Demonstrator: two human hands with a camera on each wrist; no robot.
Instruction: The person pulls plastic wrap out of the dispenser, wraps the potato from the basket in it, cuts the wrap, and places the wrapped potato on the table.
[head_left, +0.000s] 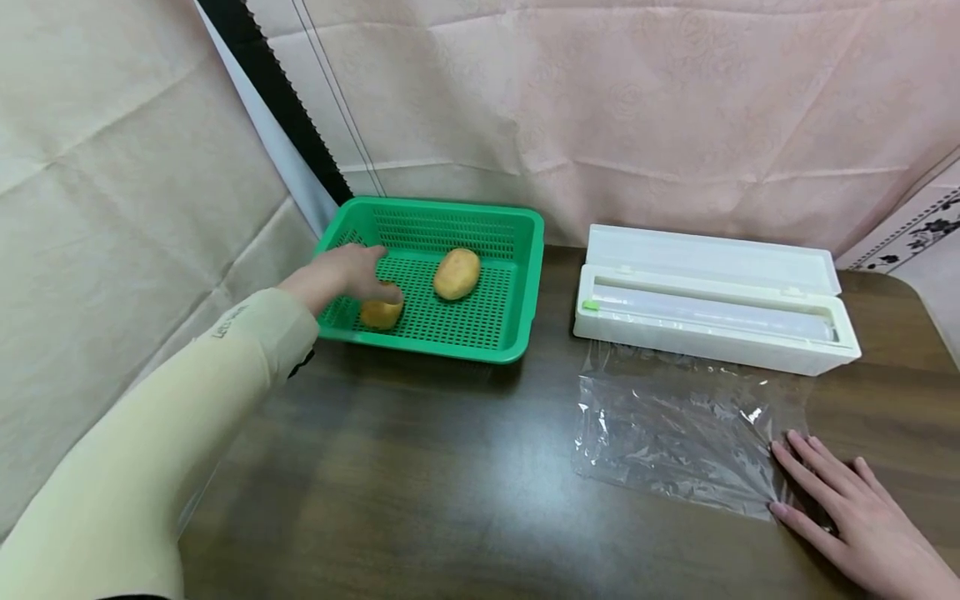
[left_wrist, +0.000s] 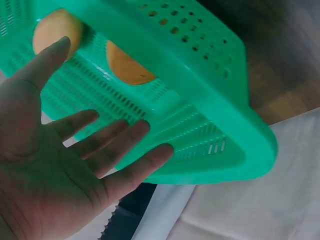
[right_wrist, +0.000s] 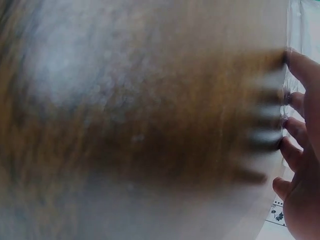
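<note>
My left hand (head_left: 348, 273) reaches over the left side of a green plastic basket (head_left: 489, 348), its fingers spread and relaxed. Just below those fingers lies one potato (head_left: 382, 314), partly covered by the hand in the head view. A second potato (head_left: 457, 274) lies farther right in the basket. In the left wrist view the palm (left_wrist: 55, 185) shows with nothing in it. My right hand (head_left: 847, 508) rests with straight fingers on the lower right corner of a sheet of cling film (head_left: 667, 433), pressing it to the table.
A white cling film dispenser (head_left: 712, 354) stands with its lid (head_left: 712, 258) raised, the film running out from its front. The dark wooden table (head_left: 420, 467) meets light curtains (head_left: 675, 108) at the back and left.
</note>
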